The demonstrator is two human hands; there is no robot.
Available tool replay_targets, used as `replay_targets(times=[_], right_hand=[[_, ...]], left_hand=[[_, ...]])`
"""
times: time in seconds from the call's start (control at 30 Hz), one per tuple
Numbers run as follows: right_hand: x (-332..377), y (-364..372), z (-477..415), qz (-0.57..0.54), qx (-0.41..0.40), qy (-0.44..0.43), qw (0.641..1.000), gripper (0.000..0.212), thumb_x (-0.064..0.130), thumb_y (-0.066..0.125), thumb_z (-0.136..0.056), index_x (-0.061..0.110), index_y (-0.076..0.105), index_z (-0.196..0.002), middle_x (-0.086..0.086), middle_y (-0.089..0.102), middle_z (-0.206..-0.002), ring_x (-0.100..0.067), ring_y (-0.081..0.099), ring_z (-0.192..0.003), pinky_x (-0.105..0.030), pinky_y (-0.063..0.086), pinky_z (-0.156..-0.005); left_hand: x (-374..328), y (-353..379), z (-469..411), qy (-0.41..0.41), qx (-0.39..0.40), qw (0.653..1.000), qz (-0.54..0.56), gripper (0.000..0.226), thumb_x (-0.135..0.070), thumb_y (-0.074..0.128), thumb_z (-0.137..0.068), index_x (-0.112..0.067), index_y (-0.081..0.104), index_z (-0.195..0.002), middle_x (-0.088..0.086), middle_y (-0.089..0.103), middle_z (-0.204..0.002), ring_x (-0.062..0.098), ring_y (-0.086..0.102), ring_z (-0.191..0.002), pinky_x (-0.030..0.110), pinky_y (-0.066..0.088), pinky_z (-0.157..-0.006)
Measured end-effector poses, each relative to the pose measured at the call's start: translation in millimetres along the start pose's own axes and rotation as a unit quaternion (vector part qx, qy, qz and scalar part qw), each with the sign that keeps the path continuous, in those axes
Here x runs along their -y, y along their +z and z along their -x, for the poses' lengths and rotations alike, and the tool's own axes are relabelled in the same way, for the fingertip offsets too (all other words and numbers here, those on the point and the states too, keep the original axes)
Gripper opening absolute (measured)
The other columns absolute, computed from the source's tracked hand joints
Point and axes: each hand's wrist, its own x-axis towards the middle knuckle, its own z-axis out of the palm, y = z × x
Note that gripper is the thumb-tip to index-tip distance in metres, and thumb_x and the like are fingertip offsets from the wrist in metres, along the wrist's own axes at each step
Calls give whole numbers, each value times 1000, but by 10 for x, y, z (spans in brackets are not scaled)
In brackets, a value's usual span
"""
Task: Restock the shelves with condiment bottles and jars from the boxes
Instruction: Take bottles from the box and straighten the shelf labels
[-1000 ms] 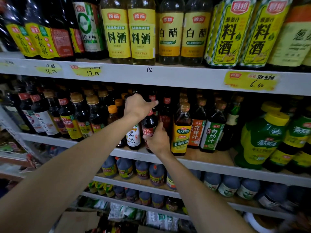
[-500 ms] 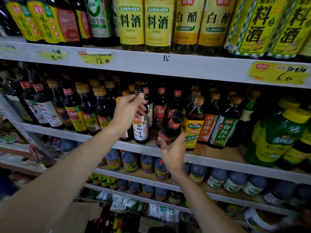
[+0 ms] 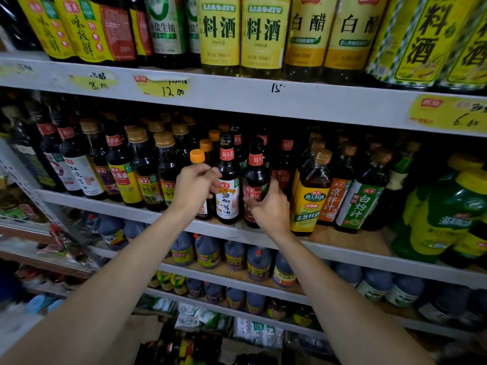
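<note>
On the middle shelf [image 3: 342, 241] stand rows of dark sauce bottles. My right hand [image 3: 268, 206] grips a dark bottle with a red neck label [image 3: 256, 175], upright at the shelf's front edge. Just left of it stands a dark bottle with a white label [image 3: 228, 196]. My left hand [image 3: 195, 188] has curled fingers around an orange-capped bottle [image 3: 197, 156] and touches the white-label bottle's side. The lower part of the orange-capped bottle is hidden behind my left hand.
A yellow-label seasoning bottle [image 3: 309, 196] stands right of my right hand, with orange and green label bottles beyond. Large green jugs [image 3: 445, 214] fill the far right. Tall yellow-label bottles [image 3: 261, 32] line the shelf above. Blue-grey jugs [image 3: 234, 255] sit below, a cardboard box [image 3: 142, 338] lower down.
My right hand brought the tilted red-label bottle upright onto the shelf beside the white-label bottle. My left hand drew back slightly from the bottle tops to the front row.
</note>
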Motion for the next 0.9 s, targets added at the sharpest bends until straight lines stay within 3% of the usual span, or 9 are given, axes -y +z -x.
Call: replay_targets(times=[0.17,0.3,0.4,0.5,0.6,0.63,0.73,0.83,0.9], right_hand=[[27,71,-149,-6,21,24,999,73,36,79,-81,7,40,-135,-16,65,-121,-39,63,-110,-45,53,-86],[41,133,-194,-19,29,36,999,73,29,79,-83,6,37,-138,-16,64,-123,-37,62,-113,-42,52,-86],[37,144,-228,-36,46,43,997,72,20,78,-85,5,34,-140,-15,64,-122,-33,62,-113,-40,52,-86],[30,163,-246,-39,64,50,996,70,10,73,-87,5,31,-142,-14,58,-131,-21,62,-113,-26,45,-84],[42,174,-248,-34,75,51,995,71,7,70,-89,5,27,-145,-15,49,-139,3,53,-90,-1,37,-73],[56,169,-239,-26,77,54,995,71,11,71,-89,5,26,-145,-16,46,-140,-2,56,-95,-3,40,-75],[89,165,-219,57,57,54,995,67,32,71,-89,2,35,-136,-19,45,-134,-39,56,-114,-40,48,-85],[110,174,-200,113,33,50,992,63,40,71,-87,0,43,-128,-19,50,-127,-42,58,-110,-44,49,-81],[126,173,-186,110,35,54,992,68,41,70,-89,-1,40,-133,-20,51,-129,-42,59,-110,-44,49,-81]], left_hand=[[77,0,39,19,16,998,-53,19,-10,56,-96,-16,67,-82,4,69,-76,12,63,-65,20,45,-54],[143,61,55,41,43,993,-101,18,-12,59,-95,-21,67,-81,1,71,-79,11,65,-69,24,47,-62],[184,124,60,44,57,991,-115,22,-11,61,-94,-26,66,-79,-3,70,-78,5,65,-67,17,44,-58],[210,160,68,38,60,990,-118,23,-10,61,-94,-27,65,-79,-6,70,-76,2,64,-64,15,44,-56],[228,173,85,33,64,990,-119,14,-12,62,-94,-21,68,-85,-6,70,-78,7,65,-68,20,46,-61],[236,176,92,33,67,990,-120,12,-12,62,-94,-19,69,-87,-6,69,-78,8,65,-68,21,46,-61],[284,174,135,32,80,988,-128,14,-8,61,-94,-18,69,-87,-6,69,-80,8,65,-73,19,44,-61],[391,133,214,24,75,990,-120,16,-7,61,-94,-19,69,-87,-3,70,-82,11,67,-76,15,46,-60],[472,76,295,15,59,990,-127,19,-8,61,-95,-24,68,-85,-4,70,-80,8,67,-73,13,45,-57]])
